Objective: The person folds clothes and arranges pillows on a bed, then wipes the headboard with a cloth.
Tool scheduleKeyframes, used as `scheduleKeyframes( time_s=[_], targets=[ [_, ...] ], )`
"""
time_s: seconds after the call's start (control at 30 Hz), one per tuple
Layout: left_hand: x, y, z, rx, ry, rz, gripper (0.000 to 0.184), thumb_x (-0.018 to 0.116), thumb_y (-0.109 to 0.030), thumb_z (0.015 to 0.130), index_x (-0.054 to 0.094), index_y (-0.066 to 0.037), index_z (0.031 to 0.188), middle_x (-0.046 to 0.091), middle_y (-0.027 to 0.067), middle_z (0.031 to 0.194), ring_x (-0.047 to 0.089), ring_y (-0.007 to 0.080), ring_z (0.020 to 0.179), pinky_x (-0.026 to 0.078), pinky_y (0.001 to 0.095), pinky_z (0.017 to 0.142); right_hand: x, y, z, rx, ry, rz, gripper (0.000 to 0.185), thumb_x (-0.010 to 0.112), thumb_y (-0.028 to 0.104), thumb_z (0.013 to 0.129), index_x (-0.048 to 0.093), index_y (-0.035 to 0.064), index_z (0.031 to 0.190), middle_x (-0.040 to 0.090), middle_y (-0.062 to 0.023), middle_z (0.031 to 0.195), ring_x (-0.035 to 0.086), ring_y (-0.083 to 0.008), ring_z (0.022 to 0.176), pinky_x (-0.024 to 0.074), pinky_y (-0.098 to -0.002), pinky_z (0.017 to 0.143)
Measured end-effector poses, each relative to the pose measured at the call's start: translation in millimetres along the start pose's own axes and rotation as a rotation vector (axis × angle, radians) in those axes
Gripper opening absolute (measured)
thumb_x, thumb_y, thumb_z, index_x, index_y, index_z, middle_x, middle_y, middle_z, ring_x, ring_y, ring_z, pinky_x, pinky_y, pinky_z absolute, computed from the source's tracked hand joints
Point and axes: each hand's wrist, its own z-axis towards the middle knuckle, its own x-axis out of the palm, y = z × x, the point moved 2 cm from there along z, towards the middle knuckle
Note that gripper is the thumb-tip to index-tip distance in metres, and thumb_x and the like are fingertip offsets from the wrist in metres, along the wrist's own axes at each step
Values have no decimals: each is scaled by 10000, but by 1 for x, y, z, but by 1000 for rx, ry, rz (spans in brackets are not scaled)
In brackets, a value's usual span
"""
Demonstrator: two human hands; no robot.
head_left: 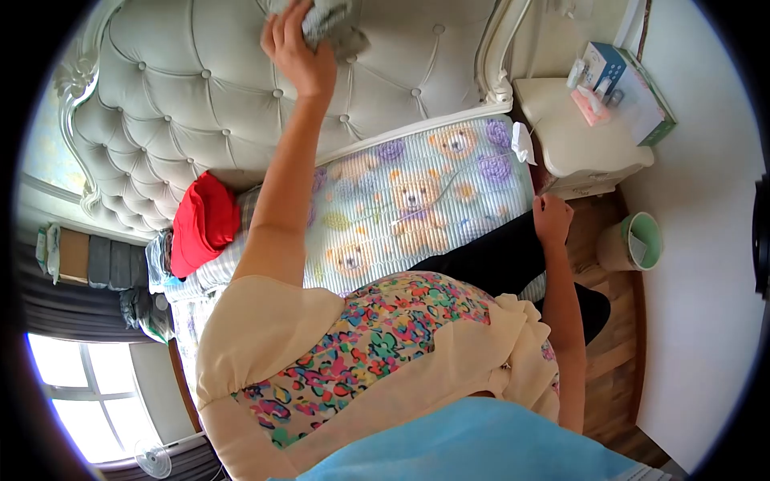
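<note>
Stretched forward, my left hand [301, 50] is closed on a light grey cloth [327, 20] against the tufted, pale headboard [233, 72]. Part of the cloth is cut off by the top of the view, and its lower end looks blurred. My right hand [553, 220] is curled into a fist beside my black-trousered knee [497, 252], near the bed's right edge. I see nothing in its fingers, though the palm is turned away. Below the headboard lies a quilted bed cover [473, 192] with bears and purple flowers.
A red cloth item [204, 224] lies at the left by the headboard. To the right, a cream nightstand [553, 120] bears a pink tissue pack [592, 108] and a box [605, 68]. White tissue [523, 144] hangs at its edge. A waste bin [618, 244] stands on the wooden floor.
</note>
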Motion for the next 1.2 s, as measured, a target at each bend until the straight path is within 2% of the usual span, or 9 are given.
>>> scheduleKeyframes(
  time_s=[0.1,0.17,0.23,0.43,0.53,0.63,0.8,0.87,1.2],
  targets=[
    [27,-14,20,-126,-257,-677,481,565,-38,755,559,-54,1235,559,173,1257,448,391,1209,325,476,1051,-1,1,-1,12,16,-11,226,524,252,917,589,66,806,618,-75,824,589,-283,858,399,-426,865],
    [63,-20,12,109,98,420,481,562,-29,751,573,-76,1230,545,114,1314,424,357,1255,294,533,1058,-1,1,-1,27,26,-6,228,524,253,917,588,66,803,618,-75,820,587,-283,857,397,-423,867],
    [103,-1,-53,149,214,354,590,623,-34,682,609,-259,1227,539,-109,1323,332,262,1359,251,714,980,-3,-1,2,44,35,-4,229,524,254,917,587,67,800,618,-74,817,585,-283,856,395,-420,869],
    [84,11,-235,450,772,259,351,602,-95,784,654,-220,1109,592,-81,1225,421,169,1287,285,624,1039,-4,-4,-6,20,-13,9,224,529,249,915,585,67,796,615,-76,811,580,-282,844,393,-415,861],
    [70,-1,-219,226,846,164,373,618,-52,759,638,-212,1095,596,-72,1209,443,171,1261,328,577,1005,-11,0,-5,5,-3,34,219,536,244,911,581,66,792,611,-79,805,580,-282,835,394,-417,853],
    [67,-15,-144,-117,530,-51,431,630,-19,665,628,-189,1062,625,41,1087,522,273,1096,386,489,878,-10,4,-5,3,-4,57,222,539,246,909,576,65,785,604,-81,800,579,-282,827,395,-418,848],
    [50,-50,24,73,72,78,438,641,-51,668,643,-170,1090,625,57,1060,519,260,1113,369,510,955,-2,0,-3,-12,-70,8,190,554,233,901,581,72,803,597,-74,795,580,-280,820,398,-413,842],
    [56,-63,52,142,1,0,486,578,-50,763,572,-104,1246,533,39,1343,381,316,1299,262,592,1050,-2,0,-3,-19,-90,12,180,558,228,898,582,73,809,597,-72,792,580,-280,818,400,-414,839],
    [136,-28,-102,572,382,269,353,618,-84,747,649,-173,1088,610,-15,1168,454,175,1227,327,581,973,1,-4,-6,1,-78,-2,156,567,225,886,587,85,821,594,-66,785,580,-269,811,402,-415,828]
  ],
)
